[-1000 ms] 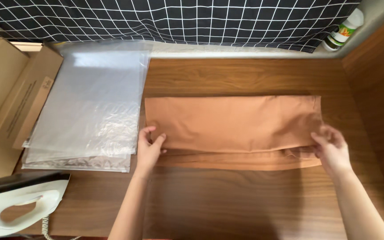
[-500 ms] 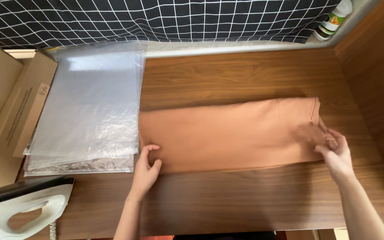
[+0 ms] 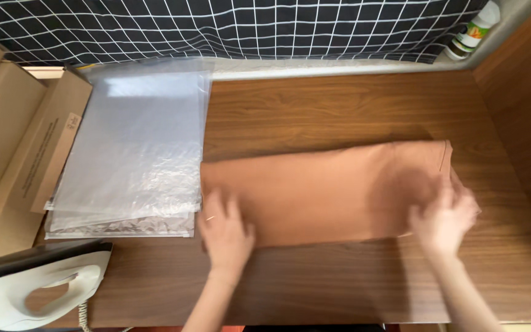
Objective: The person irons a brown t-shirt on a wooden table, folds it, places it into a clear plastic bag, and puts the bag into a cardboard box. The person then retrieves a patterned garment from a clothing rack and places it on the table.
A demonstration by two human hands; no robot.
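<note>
Because it is only cloth, the folded brown garment point(image 3: 321, 193) looks soft, light and floppy, so it would bend and sag if lifted by one corner. I think the best places to hold it are the two short ends, one hand on each, with the fingers under the folded edges so the layers do not slide apart. It is not likely to break, but it could wrinkle or come unfolded.

Nearest to the camera, a white iron point(image 3: 38, 289) sits at the bottom left corner. Just past it, the left hand point(image 3: 224, 230) lies flat on the near left corner of the garment, fingers spread and pressing down, not gripping anything. The right hand point(image 3: 444, 218) is on the right end of the garment; it is blurry, so I cannot tell if the fingers are pinching the cloth or just lying on it.

The garment is a long, smooth rectangle, orange-brown, with a stitched seam at the right end. It lies flat in the middle of the wooden table point(image 3: 339, 104).

Beside it on the left, touching its edge, is a stack of clear plastic bags point(image 3: 133, 154). Further left are cardboard boxes point(image 3: 13, 141). At the back hangs a black cloth with white squares point(image 3: 247, 27), and a small bottle point(image 3: 474, 31) stands in the far right corner.
</note>
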